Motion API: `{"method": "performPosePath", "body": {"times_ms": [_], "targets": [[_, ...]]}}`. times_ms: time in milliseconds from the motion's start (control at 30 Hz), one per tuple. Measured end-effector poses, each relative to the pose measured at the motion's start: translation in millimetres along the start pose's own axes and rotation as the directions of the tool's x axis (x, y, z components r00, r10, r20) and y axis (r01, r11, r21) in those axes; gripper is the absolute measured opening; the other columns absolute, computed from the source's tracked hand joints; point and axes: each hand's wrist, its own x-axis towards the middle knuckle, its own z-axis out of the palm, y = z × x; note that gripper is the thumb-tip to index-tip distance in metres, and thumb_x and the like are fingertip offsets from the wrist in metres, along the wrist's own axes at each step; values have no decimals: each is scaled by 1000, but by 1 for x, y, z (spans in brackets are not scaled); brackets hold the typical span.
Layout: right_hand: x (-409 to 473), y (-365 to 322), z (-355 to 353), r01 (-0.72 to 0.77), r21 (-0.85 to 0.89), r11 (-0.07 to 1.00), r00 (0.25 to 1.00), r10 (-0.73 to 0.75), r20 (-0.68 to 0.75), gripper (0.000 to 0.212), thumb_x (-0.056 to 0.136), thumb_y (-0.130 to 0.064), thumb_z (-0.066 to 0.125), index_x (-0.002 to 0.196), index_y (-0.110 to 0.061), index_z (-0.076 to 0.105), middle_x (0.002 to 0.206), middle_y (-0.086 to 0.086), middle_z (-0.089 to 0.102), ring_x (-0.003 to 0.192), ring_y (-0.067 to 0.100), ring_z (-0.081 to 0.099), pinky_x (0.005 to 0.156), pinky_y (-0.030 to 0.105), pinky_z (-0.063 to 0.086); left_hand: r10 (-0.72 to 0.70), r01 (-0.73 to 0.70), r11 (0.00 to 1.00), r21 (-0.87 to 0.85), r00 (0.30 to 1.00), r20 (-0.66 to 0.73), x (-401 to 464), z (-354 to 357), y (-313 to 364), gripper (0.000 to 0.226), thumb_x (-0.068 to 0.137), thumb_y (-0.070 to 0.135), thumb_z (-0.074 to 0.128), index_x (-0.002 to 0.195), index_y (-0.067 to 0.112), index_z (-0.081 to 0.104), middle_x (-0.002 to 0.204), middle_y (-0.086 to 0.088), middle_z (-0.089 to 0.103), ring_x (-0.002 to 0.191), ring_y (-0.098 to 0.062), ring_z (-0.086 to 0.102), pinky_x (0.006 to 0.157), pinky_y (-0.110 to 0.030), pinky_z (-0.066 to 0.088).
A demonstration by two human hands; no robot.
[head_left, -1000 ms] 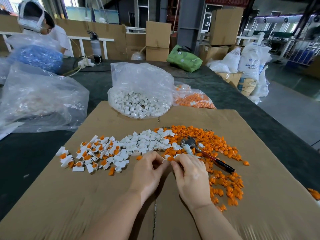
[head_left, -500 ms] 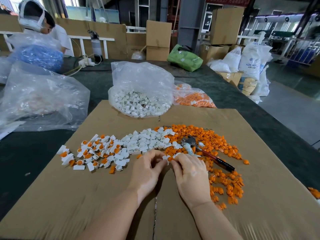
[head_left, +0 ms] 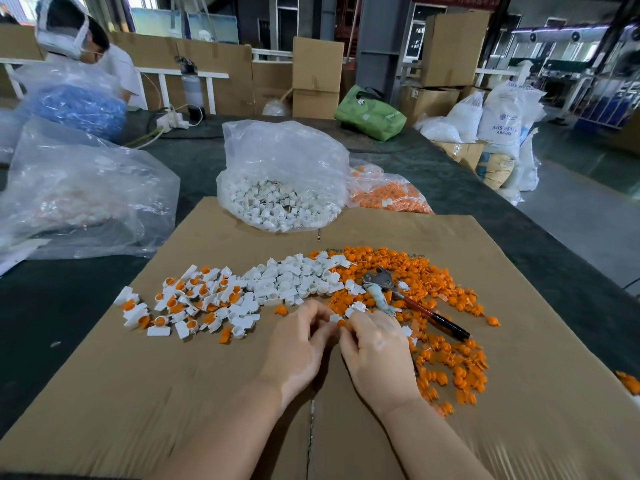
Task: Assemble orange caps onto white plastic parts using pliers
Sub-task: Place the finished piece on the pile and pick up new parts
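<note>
My left hand [head_left: 299,344] and my right hand [head_left: 377,351] meet over the cardboard sheet [head_left: 207,393]. Between their fingertips sit a small white plastic part [head_left: 335,318] and an orange cap [head_left: 342,323]; the left fingers pinch the white part, the right fingers pinch the cap. Loose white parts [head_left: 298,277] lie in a heap just beyond my hands. Orange caps [head_left: 446,344] spread to the right. White parts with orange caps fitted [head_left: 187,299] lie at the left. The pliers [head_left: 408,299] lie untouched on the orange caps, handles pointing right.
A clear bag of white parts [head_left: 280,195] and a bag of orange caps [head_left: 384,195] stand beyond the cardboard. Large plastic bags [head_left: 79,199] lie at the left. Another person [head_left: 83,46] works at the far left. Boxes and sacks stand behind the dark table [head_left: 485,209].
Both hands stay together at the same spot, fingertips shifting slightly around the small white part and orange cap. The pliers have not moved.
</note>
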Motion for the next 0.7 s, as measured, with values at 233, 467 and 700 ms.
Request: {"method": "performPosePath", "body": {"times_ms": [233, 467, 700], "targets": [[-2, -1, -2, -12, 12, 1000, 1000, 12, 27, 19, 75, -10, 78, 68, -7, 60, 61, 4, 57, 58, 25, 54, 54, 39, 48, -105, 102, 983, -152, 994, -12, 4, -1, -1, 13, 93, 16, 55, 85, 24, 61, 75, 2, 65, 72, -11, 60, 63, -16, 41], [0, -3, -7, -17, 105, 994, 999, 13, 41, 26, 78, -7, 74, 103, -7, 67, 86, 3, 63, 79, 22, 60, 73, 35, 52, -108, 107, 981, -159, 994, -2, 5, -2, -1, 11, 94, 17, 53, 93, 22, 63, 82, 4, 67, 76, -7, 62, 62, -8, 41], [2, -3, -8, -16, 102, 995, 999, 10, 53, 22, 78, -4, 73, 100, -10, 70, 84, 3, 63, 79, 22, 60, 72, 34, 53, -102, 100, 984, -148, 995, -3, 5, -2, -1, 11, 94, 16, 54, 92, 23, 63, 81, 5, 67, 73, 0, 60, 61, -4, 40]]}}
